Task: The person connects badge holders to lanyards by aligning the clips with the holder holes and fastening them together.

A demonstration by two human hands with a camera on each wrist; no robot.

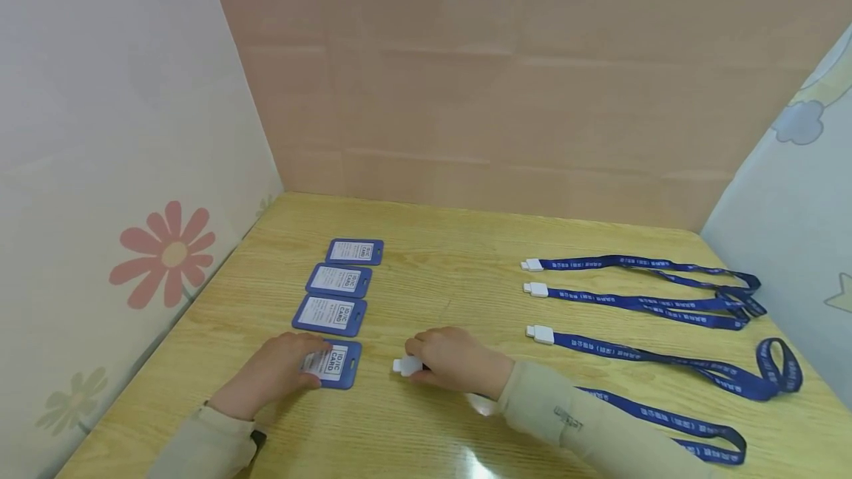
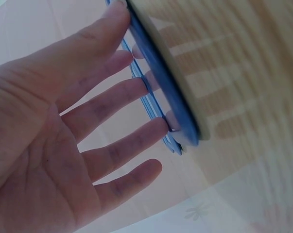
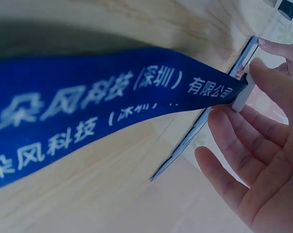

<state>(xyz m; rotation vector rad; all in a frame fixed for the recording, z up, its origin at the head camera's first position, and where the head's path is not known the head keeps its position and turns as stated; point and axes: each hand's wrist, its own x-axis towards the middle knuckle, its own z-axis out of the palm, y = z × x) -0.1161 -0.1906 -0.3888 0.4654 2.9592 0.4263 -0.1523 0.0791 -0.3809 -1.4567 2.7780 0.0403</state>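
Note:
My left hand (image 1: 276, 372) holds the nearest blue ID card holder (image 1: 338, 364) by its sides, thumb at the near edge and fingers across the far side. In the left wrist view that card holder (image 2: 161, 73) shows edge-on, low over the wood. My right hand (image 1: 459, 361) pinches the white end clip (image 1: 407, 367) of a blue lanyard between thumb and fingers, a short gap to the right of the card holder's slotted end. From the clip, the printed lanyard strap (image 3: 112, 92) trails away in the right wrist view; in the head view my right sleeve hides part of it.
Three more blue card holders, including one (image 1: 330, 314) just beyond my left hand, form a column at the left. Three other lanyards, one with a white clip (image 1: 541, 334), lie across the right of the wooden table (image 1: 439, 287). Papered walls (image 1: 492, 94) enclose the back and sides.

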